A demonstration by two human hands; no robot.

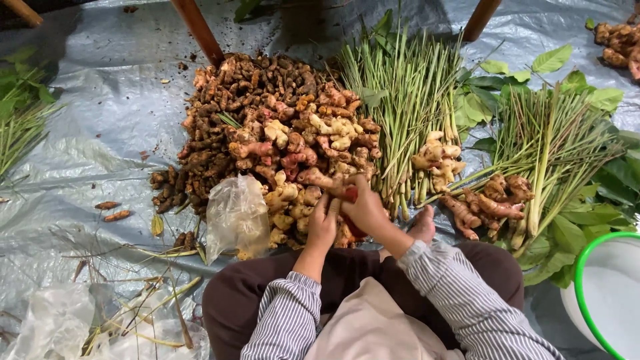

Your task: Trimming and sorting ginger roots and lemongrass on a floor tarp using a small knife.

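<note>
Both my hands grip one ginger root (325, 180) with a red tool (351, 195) at the near edge of the big ginger pile (267, 133): left hand (323, 223), right hand (365, 208). Most of the heap looks unworked; a clear plastic bag (235, 217) sits just left.

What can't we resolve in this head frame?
- Head view: what the left hand and right hand grip; fingers cover all but a red bit.
- White basin: cut off by the right and bottom edges.
- Clear plastic bag: contents blurred by the film.
- Root pile: cropped at the top right corner.
</note>
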